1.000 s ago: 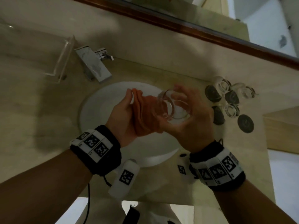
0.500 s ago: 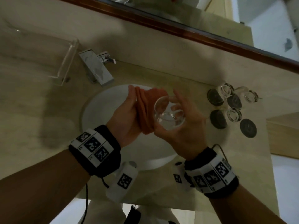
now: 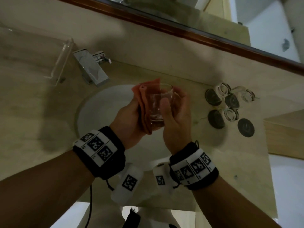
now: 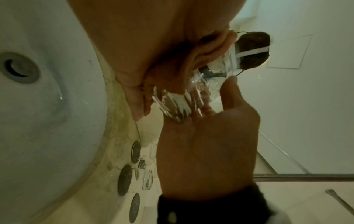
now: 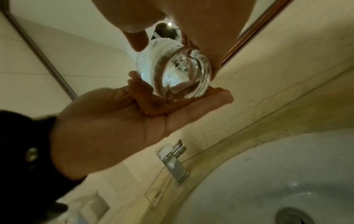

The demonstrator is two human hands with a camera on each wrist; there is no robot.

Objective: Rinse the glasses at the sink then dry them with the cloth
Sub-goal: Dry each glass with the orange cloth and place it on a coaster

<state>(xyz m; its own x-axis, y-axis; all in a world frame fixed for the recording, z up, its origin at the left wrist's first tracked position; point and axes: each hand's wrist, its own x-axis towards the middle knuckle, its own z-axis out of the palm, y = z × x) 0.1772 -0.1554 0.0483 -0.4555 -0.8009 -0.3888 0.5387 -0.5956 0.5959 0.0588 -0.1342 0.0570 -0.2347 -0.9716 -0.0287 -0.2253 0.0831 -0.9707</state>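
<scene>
Held above the white sink basin point(image 3: 98, 112): a clear glass tumbler point(image 3: 158, 104), gripped by the right hand point(image 3: 176, 119) with thumb across its near wall and fingers point(image 3: 180, 94) curled round the far side. Pressed against the tumbler's left side, an orange cloth point(image 3: 144, 102), backed by the left hand point(image 3: 130, 119) with fingers laid nearly straight behind the folds. On the table point(image 3: 181, 76) to the right, three more glasses point(image 3: 230, 113) among dark round coasters point(image 3: 246, 127), well apart from the chrome tap point(image 3: 91, 69)
</scene>
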